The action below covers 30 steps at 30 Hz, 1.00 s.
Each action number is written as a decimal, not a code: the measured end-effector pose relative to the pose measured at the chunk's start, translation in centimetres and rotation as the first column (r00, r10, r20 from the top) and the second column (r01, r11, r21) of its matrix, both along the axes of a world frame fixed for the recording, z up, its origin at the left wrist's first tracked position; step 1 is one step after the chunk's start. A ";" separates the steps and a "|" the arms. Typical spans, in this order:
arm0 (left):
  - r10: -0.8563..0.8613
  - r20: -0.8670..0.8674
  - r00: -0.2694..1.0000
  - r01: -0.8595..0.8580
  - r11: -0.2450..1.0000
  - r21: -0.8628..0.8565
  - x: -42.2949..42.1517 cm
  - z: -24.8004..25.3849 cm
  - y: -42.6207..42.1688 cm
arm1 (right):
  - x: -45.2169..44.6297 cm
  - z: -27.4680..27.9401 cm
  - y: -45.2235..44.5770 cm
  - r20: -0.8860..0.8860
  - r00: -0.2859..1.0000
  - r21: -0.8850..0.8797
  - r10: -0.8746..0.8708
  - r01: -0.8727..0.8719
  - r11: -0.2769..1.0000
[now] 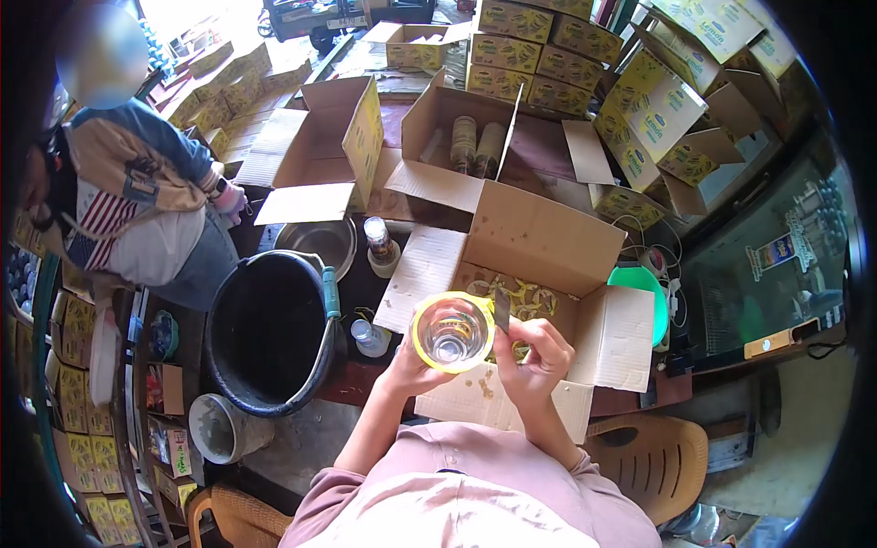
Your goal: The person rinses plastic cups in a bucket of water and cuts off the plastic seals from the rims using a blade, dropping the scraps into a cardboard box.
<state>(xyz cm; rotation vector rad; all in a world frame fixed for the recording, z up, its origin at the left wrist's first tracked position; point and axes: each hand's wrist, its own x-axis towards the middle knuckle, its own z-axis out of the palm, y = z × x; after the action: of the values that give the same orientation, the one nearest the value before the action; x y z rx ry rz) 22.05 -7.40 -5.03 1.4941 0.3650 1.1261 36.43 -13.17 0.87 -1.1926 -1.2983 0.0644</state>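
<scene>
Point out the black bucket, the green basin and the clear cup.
Black bucket (265,320), head view: its dark inside.
Green basin (642,279), head view: upper visible part.
Clear cup (448,348), head view: inside, towards the base.

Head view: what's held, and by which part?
Left hand: cup, by its outer side. Right hand: blade, by its near end.

To your left you have a person (151,183) in a blue-and-tan jacket, near a large black bucket (228,320) with a teal grip on its handle. A smaller, stained pail (248,431) sits just beside that bucket. Ahead of you, yellow printed cartons (504,51) stand stacked; to your right are a green basin (652,315) and a brown slotted chair (687,457).
</scene>
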 end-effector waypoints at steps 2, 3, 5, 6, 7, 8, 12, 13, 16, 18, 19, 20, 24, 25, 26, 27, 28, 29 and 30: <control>0.040 -0.046 0.998 -0.040 0.999 -0.001 -0.2 -0.6 0.0 | -0.2 0.2 -0.2 0.025 1.000 -0.005 -0.017 0.017 1.000; 0.061 -0.068 0.996 -0.060 0.998 0.014 -0.3 -0.8 0.0 | -0.4 0.2 -0.3 0.039 0.999 -0.008 -0.023 0.024 1.000; 0.081 -0.046 0.996 -0.079 0.996 0.043 -0.2 -0.6 -0.1 | -0.5 0.2 -0.4 0.058 0.998 0.001 -0.032 0.032 0.999; 0.080 -0.004 0.997 -0.080 0.995 0.057 -0.1 -0.1 -0.2 | -0.5 0.2 -0.4 0.063 0.997 0.013 -0.034 0.033 0.999; 0.080 0.039 0.996 -0.083 0.994 0.071 0.0 0.1 -0.2 | -0.6 0.1 -0.4 0.068 0.997 0.024 -0.035 0.033 0.999; 0.110 -0.009 0.994 -0.108 0.988 0.107 0.1 0.2 -0.2 | -0.6 0.1 -0.3 0.093 0.994 0.038 -0.050 0.047 0.998; 0.265 -0.215 0.940 -0.167 0.907 0.387 -0.2 1.9 -0.2 | -0.6 0.3 -0.3 0.197 0.973 0.086 -0.119 0.104 0.991; 0.319 -0.262 0.911 -0.161 0.859 0.485 -0.4 2.4 -0.2 | -0.6 0.3 -0.3 0.222 0.966 0.097 -0.136 0.117 0.988; 0.259 -0.234 0.937 -0.136 0.888 0.439 -0.3 1.9 -0.1 | -0.2 0.5 -0.1 0.198 0.975 0.078 -0.097 0.083 0.994; 0.211 -0.255 0.944 -0.090 0.905 0.416 -0.5 0.8 0.1 | 0.2 0.3 -0.1 0.171 0.984 0.050 -0.055 0.047 0.998; 0.188 -0.264 0.946 -0.069 0.912 0.404 -0.6 0.6 0.1 | 0.3 0.3 0.0 0.158 0.987 0.036 -0.033 0.028 0.999; 0.149 -0.265 0.953 -0.047 0.933 0.356 -0.6 0.6 0.1 | 0.4 0.3 0.0 0.148 0.989 0.031 -0.022 0.017 0.999; -0.032 -0.147 0.989 0.052 0.989 0.137 -0.3 0.6 0.1 | 0.5 0.6 -0.1 0.097 0.995 -0.013 -0.008 0.010 1.000; -0.076 -0.085 0.994 0.083 0.993 0.082 0.0 0.6 0.2 | 0.6 0.6 -0.1 0.083 0.996 -0.027 -0.013 0.015 1.000; -0.075 -0.044 0.996 0.078 0.994 0.078 0.2 0.7 0.3 | 0.5 0.5 -0.1 0.057 0.998 -0.013 -0.022 0.023 1.000; -0.075 -0.003 0.997 0.075 0.994 0.074 0.5 0.8 0.4 | 0.4 0.3 -0.1 0.030 0.999 0.001 -0.031 0.031 1.000; -0.073 0.038 0.997 0.070 0.995 0.070 0.7 0.8 0.4 | 0.4 0.2 -0.2 0.005 0.999 0.015 -0.038 0.038 0.999; -0.061 0.036 0.998 0.059 0.996 0.063 0.7 0.9 0.4 | 0.2 0.3 -0.3 0.027 0.998 0.022 -0.051 0.050 0.998; -0.049 0.032 0.998 0.047 0.997 0.056 0.6 0.9 0.3 | 0.1 0.4 -0.7 0.048 0.997 0.028 -0.063 0.062 0.998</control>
<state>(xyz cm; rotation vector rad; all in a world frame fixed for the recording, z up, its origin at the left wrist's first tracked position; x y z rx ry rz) 22.68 -7.09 -4.10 1.5225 0.2759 1.1297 36.48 -13.83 1.26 -1.2174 -1.2995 -0.0278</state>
